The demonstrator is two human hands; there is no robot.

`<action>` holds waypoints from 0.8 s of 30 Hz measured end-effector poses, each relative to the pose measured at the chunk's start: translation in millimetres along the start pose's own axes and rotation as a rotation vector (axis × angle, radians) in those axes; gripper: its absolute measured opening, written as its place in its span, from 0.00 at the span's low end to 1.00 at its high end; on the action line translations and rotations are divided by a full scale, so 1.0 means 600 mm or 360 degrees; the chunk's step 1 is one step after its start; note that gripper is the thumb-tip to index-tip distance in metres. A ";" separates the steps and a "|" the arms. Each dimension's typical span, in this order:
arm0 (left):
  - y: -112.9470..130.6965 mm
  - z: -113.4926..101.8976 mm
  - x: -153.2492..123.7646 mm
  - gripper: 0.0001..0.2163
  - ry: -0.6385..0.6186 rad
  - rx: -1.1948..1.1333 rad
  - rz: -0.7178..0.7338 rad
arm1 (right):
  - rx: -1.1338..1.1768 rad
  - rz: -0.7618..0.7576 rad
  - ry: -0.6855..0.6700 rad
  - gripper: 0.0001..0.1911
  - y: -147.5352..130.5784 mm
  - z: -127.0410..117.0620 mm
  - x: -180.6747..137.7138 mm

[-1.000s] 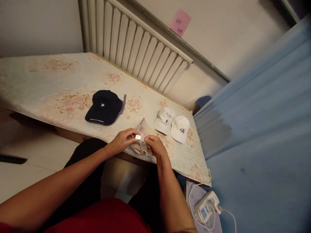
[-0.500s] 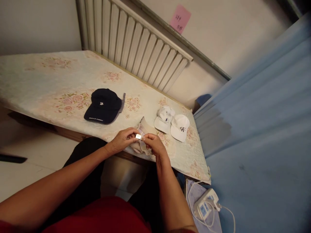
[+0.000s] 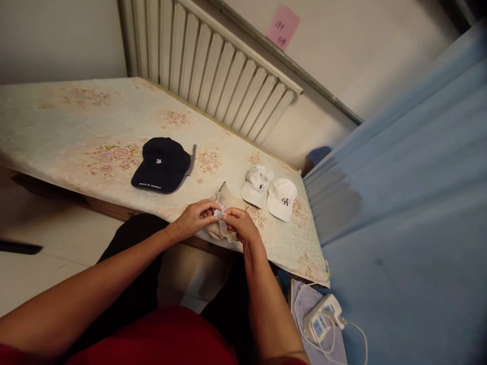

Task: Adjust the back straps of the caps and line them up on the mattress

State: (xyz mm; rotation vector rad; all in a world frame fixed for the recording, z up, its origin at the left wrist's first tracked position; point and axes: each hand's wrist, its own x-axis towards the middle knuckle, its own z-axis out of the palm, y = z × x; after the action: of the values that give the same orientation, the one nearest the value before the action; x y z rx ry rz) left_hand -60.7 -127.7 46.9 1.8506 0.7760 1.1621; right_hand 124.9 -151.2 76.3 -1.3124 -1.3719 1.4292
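A beige cap (image 3: 225, 203) lies at the near edge of the floral table (image 3: 76, 132), mostly behind my hands. My left hand (image 3: 194, 219) and my right hand (image 3: 239, 225) meet over it, both pinched on a small shiny metal buckle (image 3: 217, 213) on the cap's strap. A navy cap (image 3: 162, 165) with white lettering rests to the left. Two white caps (image 3: 258, 185) (image 3: 281, 199) sit side by side to the right, the nearer one with a dark logo.
A white ribbed radiator (image 3: 213, 71) leans along the wall behind the table, with a pink note (image 3: 282, 26) above it. A blue curtain (image 3: 411, 203) fills the right side. A white power strip with cables (image 3: 323, 319) lies on a cloth below the table's corner.
My fingers have closed in more tightly round the buckle, covering more of it. The view has shifted very slightly; the caps on the table have not moved.
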 end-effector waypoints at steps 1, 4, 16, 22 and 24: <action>0.001 0.001 0.000 0.09 -0.0002 0.0003 -0.0001 | -0.0003 -0.0006 0.0000 0.15 0.000 0.001 0.000; 0.001 0.001 -0.001 0.09 0.0000 0.0014 -0.0020 | -0.0021 -0.0026 0.0007 0.16 -0.003 0.003 0.000; 0.001 0.003 0.001 0.10 -0.0027 -0.0002 -0.0050 | -0.0102 -0.0088 0.0052 0.11 -0.003 -0.002 0.001; -0.005 -0.003 0.001 0.10 -0.0013 0.0036 -0.0065 | -0.0228 -0.0089 0.0046 0.11 -0.011 -0.009 -0.007; -0.008 -0.002 0.001 0.10 0.0002 0.0037 -0.0082 | -0.0300 -0.0062 0.0056 0.10 -0.011 -0.017 -0.011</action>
State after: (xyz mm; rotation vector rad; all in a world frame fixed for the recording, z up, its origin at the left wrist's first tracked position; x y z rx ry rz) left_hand -62.2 -124.4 43.1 1.8384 0.8366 1.1258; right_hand 135.1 -154.7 84.9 -1.4146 -1.5304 1.2696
